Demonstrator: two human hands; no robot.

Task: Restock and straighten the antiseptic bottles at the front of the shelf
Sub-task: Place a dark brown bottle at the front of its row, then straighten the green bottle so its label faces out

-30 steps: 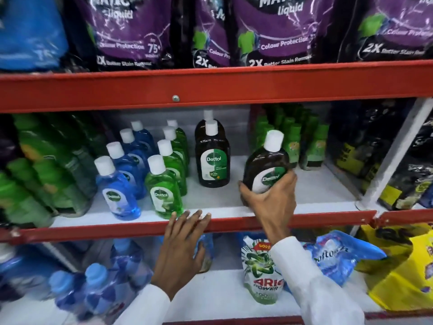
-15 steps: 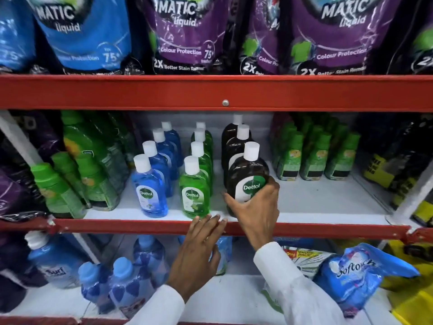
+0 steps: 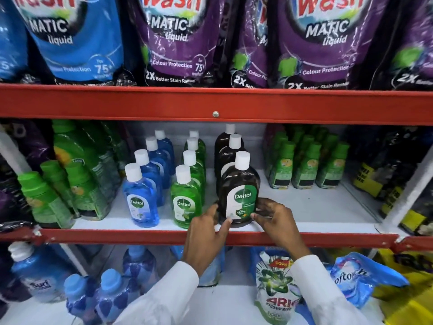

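A brown Dettol antiseptic bottle (image 3: 239, 191) with a white cap stands upright at the front of the white middle shelf (image 3: 316, 207), label facing me. Two more brown bottles line up behind it. My left hand (image 3: 206, 233) touches its lower left side with fingertips. My right hand (image 3: 275, 219) holds its lower right side. To the left stand a row of green Dettol bottles (image 3: 186, 202) and a row of blue Dettol bottles (image 3: 140, 202).
The red shelf lip (image 3: 117, 238) runs below the bottles and a red beam (image 3: 210, 104) above. Green bottles (image 3: 304, 170) stand at right, green cleaner bottles (image 3: 68, 184) at left. Detergent pouches (image 3: 178, 41) hang above; an Ariel pouch (image 3: 276, 292) lies below.
The brown bottle went from tilted at the right to upright in front of its row. My left hand rose from the shelf lip to the bottle's left side.
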